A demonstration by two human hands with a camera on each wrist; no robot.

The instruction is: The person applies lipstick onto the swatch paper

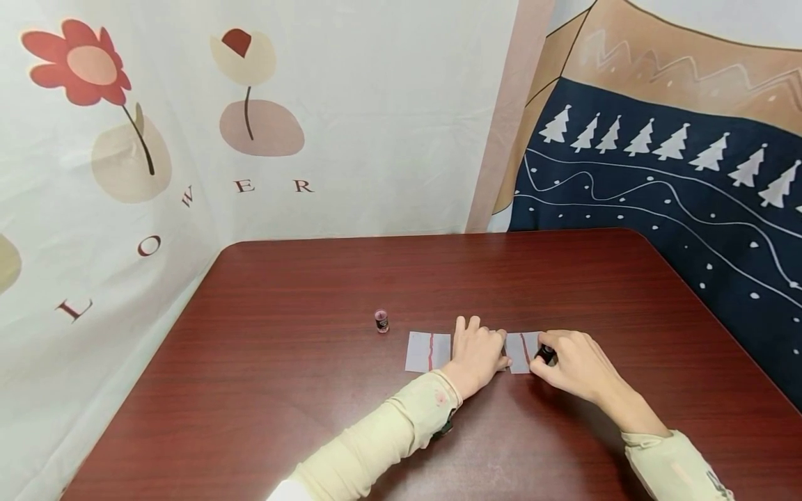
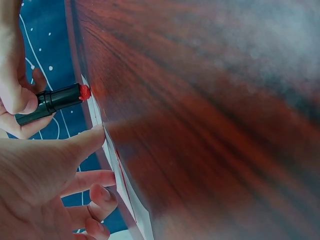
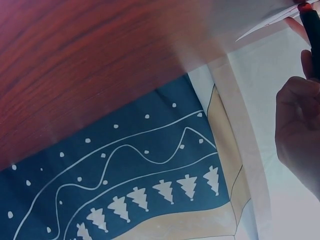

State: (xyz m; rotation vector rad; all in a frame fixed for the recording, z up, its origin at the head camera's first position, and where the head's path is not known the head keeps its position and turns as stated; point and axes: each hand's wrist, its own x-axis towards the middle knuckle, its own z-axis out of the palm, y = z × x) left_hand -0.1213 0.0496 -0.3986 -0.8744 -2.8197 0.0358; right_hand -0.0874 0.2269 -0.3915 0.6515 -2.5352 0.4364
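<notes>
A white paper (image 1: 418, 351) with thin red lines across it lies flat on the table. My left hand (image 1: 477, 355) rests over its middle, the thumb (image 2: 89, 142) touching the paper, and hides whether it is one strip or separate pieces. At the paper's right end, my right hand (image 1: 578, 363) holds a black lipstick (image 2: 52, 102) between thumb and fingers. Its red tip (image 2: 85, 92) points down at the paper, against or very close to the surface. The right wrist view catches only part of the lipstick (image 3: 312, 42) at its upper right edge.
A small upright cylinder (image 1: 381, 321) with a dark lower part and pinkish top stands left of the paper. The dark red wooden table (image 1: 301, 313) reaches back to hanging cloths, one with flowers (image 1: 90, 66), one navy with white trees (image 1: 639, 139).
</notes>
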